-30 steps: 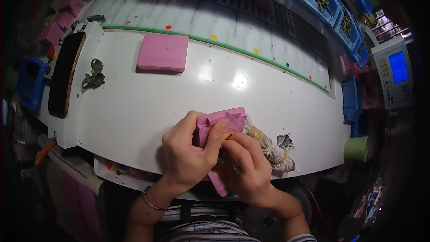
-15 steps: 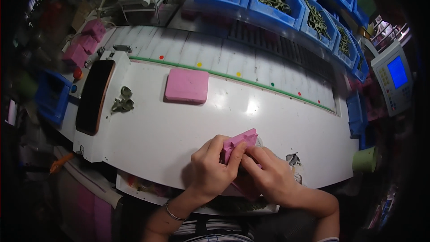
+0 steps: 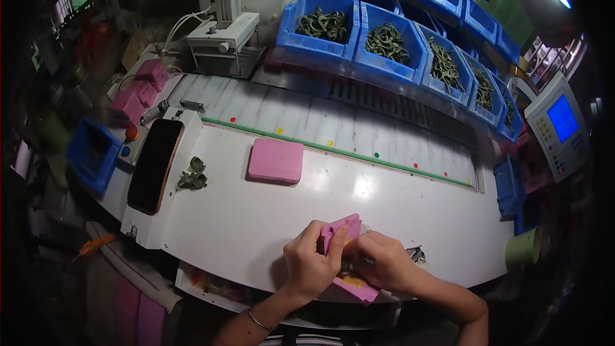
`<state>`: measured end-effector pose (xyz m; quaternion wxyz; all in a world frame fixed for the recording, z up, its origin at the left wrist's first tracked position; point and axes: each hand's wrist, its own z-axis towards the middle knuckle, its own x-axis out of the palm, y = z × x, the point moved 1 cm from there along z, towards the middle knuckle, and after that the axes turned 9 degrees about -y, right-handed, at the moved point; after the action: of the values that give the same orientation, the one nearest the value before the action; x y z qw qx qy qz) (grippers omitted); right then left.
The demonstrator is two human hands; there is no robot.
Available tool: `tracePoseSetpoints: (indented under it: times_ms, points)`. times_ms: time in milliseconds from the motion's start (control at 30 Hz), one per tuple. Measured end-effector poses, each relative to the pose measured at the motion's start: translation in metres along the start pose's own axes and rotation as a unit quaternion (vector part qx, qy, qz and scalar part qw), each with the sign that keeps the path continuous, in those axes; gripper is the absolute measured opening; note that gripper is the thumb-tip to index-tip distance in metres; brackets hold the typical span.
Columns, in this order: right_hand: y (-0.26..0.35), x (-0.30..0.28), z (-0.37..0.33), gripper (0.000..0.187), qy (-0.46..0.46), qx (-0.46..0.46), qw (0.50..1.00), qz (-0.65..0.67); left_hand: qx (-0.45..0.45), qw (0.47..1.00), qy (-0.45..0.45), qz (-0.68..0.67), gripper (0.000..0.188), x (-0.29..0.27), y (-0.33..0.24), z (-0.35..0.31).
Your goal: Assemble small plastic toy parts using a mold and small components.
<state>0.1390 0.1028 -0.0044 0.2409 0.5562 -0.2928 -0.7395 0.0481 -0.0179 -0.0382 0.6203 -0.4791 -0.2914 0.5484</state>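
A pink rubber mould (image 3: pixel 346 225), bent apart, is held over the front of the white table. My left hand (image 3: pixel 311 257) is closed round its upper flap, thumb pressed on the inner face. The lower flap (image 3: pixel 360 289) hangs below the hands, with a yellowish patch on its inside. My right hand (image 3: pixel 386 261) reaches into the gap between the flaps, fingers curled and pinched together. A little dark green shows by its fingertips, but what they grip is hidden. Farther left, a closed pink mould block (image 3: pixel 275 161) lies flat on the table.
Small green pieces (image 3: pixel 193 174) lie beside a dark phone (image 3: pixel 155 166) at the left. Blue bins (image 3: pixel 320 22) with green ring-like pieces stand at the back. A keypad with a blue screen (image 3: pixel 562 122) and a green cup (image 3: pixel 523 248) are at the right.
The mould has been spread wider, and its lower flap with the yellowish inside now shows. My right fingers have moved deeper into the gap. The whole view has shifted, showing more of the background.
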Motion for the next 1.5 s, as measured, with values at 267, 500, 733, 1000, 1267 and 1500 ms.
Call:
tracePoseSetpoints:
  times_ms: [267,500,733,1000,1267,1500]
  points:
    - [-0.008,-0.006,0.010,0.026,0.029,-0.033,0.999,0.006,0.041,0.999,0.022,0.020,0.024,0.004,0.000,0.001]
    - [-0.014,0.001,-0.012,0.015,-0.088,-0.186,0.978,-0.042,0.048,0.998,0.033,0.003,0.022,0.003,-0.004,-0.009]
    - [-0.008,0.023,-0.027,0.013,-0.191,-0.224,0.953,-0.074,0.036,0.999,0.016,0.013,0.021,-0.011,0.009,-0.018]
    - [0.015,0.011,-0.021,0.020,-0.286,-0.123,0.911,0.269,-0.054,0.998,-0.005,-0.014,0.018,-0.017,0.021,-0.007]
    - [0.034,-0.002,-0.008,0.012,-0.225,0.153,0.864,0.424,0.113,0.993,-0.033,-0.004,0.037,-0.041,-0.018,0.016]
    - [0.028,0.003,-0.016,0.024,-0.173,0.122,0.900,0.381,0.041,0.978,0.169,-0.117,0.026,-0.037,-0.042,0.016]
